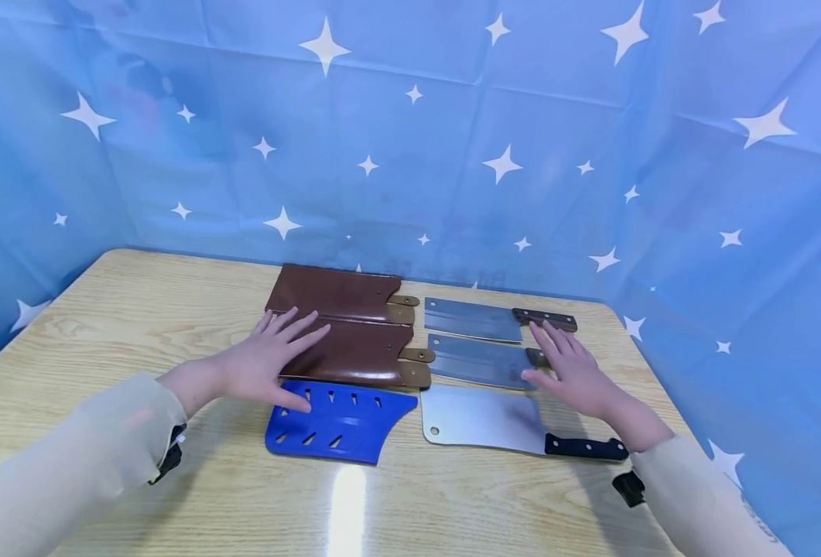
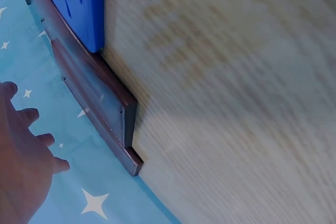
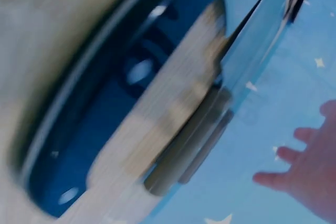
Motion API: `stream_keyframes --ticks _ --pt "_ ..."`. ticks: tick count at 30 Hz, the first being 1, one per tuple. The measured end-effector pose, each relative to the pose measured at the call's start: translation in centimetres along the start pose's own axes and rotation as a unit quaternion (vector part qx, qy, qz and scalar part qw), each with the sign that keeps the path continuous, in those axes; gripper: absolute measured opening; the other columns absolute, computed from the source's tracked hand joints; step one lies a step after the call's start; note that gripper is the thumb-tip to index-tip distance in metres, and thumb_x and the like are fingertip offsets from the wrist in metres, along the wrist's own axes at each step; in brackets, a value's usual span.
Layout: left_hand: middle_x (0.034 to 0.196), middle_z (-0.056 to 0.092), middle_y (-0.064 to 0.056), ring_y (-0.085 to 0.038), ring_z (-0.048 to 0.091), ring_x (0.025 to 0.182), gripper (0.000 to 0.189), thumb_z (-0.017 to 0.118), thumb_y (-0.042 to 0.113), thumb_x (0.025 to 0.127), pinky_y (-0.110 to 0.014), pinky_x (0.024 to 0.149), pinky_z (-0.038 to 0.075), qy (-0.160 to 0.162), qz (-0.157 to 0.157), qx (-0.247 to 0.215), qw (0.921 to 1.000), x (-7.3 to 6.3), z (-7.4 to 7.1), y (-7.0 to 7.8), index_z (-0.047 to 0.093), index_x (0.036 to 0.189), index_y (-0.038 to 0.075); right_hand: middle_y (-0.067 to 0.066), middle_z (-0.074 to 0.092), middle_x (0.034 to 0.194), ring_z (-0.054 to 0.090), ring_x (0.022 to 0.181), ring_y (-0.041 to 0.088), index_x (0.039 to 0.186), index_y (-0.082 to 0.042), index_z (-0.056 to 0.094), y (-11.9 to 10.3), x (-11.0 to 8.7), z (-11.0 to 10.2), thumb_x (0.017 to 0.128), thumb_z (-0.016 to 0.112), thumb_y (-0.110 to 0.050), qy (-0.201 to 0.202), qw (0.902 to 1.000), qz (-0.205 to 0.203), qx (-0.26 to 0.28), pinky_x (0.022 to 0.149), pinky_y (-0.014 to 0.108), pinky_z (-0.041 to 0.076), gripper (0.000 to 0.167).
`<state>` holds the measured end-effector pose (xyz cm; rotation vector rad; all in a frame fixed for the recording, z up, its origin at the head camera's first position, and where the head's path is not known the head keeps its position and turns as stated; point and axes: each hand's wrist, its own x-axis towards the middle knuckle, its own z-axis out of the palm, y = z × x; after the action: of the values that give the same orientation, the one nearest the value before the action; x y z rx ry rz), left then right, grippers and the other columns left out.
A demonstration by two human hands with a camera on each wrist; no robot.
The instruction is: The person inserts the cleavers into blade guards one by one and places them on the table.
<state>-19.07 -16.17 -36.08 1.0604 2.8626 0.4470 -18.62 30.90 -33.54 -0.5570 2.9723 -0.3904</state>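
My left hand (image 1: 260, 363), fingers spread, hovers over the left edges of a brown leather sheath (image 1: 354, 348) and a blue plastic blade cover (image 1: 354, 425). Behind lies a second brown sheath (image 1: 333, 292). With fingers apart, my right hand (image 1: 577, 375) is above the handles of the cleavers and holds nothing. It partly hides the handle of the middle cleaver (image 1: 476, 360). The far cleaver (image 1: 471, 319) has a dark riveted handle. Nearest me is a wide, bright cleaver (image 1: 483, 418) with a black handle (image 1: 586, 447). In the left wrist view, the fingers (image 2: 29, 114) stand clear of the sheaths.
The light wood table (image 1: 194, 325) carries the sheaths and cover on the left, the cleavers on the right. A blue cloth with white stars (image 1: 382, 116) hangs behind and along both sides. Each wrist wears a black strap device (image 1: 629, 489).
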Motion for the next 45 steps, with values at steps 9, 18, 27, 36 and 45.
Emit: stream_keyframes --ticks 9,18,27,36,45 --pt "0.149 0.031 -0.018 -0.045 0.024 0.136 0.107 0.072 0.064 0.065 -0.066 0.104 0.019 -0.002 0.035 -0.004 0.9994 -0.6 0.4 0.4 0.029 0.147 0.010 0.027 0.018 0.149 0.019 0.133 0.051 0.150 -0.009 0.015 2.1 -2.1 -0.2 0.077 0.075 -0.033 0.010 0.9967 -0.053 0.060 0.095 0.066 0.029 0.098" --pt "0.145 0.038 -0.013 -0.035 0.035 0.129 0.109 0.072 0.066 0.063 -0.059 0.101 0.029 -0.011 0.055 -0.024 0.9981 -0.9 1.3 1.0 0.030 0.147 0.011 0.027 0.025 0.146 0.032 0.127 0.046 0.151 -0.009 0.014 3.9 -4.3 0.6 0.069 0.082 -0.032 0.006 0.9950 -0.066 0.075 0.089 0.062 0.035 0.108" --pt "0.137 0.044 -0.010 -0.030 0.040 0.125 0.109 0.073 0.067 0.061 -0.056 0.100 0.031 -0.043 0.041 -0.025 0.9980 -1.2 2.0 1.2 0.030 0.147 0.015 0.028 0.035 0.138 0.043 0.116 0.047 0.149 -0.002 0.017 4.8 -6.3 1.5 0.065 0.083 -0.030 -0.007 0.9944 -0.077 0.073 0.082 0.053 0.044 0.110" --pt "0.129 0.048 -0.005 -0.023 0.042 0.118 0.112 0.069 0.075 0.057 -0.045 0.093 0.035 -0.032 0.063 0.004 0.9975 -1.7 2.5 1.3 0.034 0.145 0.015 0.024 0.040 0.133 0.046 0.109 0.039 0.147 -0.002 0.023 5.4 -7.5 2.1 0.064 0.084 -0.032 -0.005 0.9929 -0.091 0.077 0.079 0.040 0.046 0.107" --pt "0.128 0.044 -0.004 -0.022 0.041 0.118 0.111 0.072 0.071 0.056 -0.046 0.095 0.032 -0.051 0.055 -0.006 0.9972 -1.9 3.1 1.4 0.036 0.145 0.015 0.008 0.054 0.111 0.046 0.098 0.000 0.124 -0.003 0.054 6.9 -8.1 2.5 0.067 0.082 -0.031 -0.014 0.9928 -0.098 0.067 0.074 0.029 0.045 0.070"
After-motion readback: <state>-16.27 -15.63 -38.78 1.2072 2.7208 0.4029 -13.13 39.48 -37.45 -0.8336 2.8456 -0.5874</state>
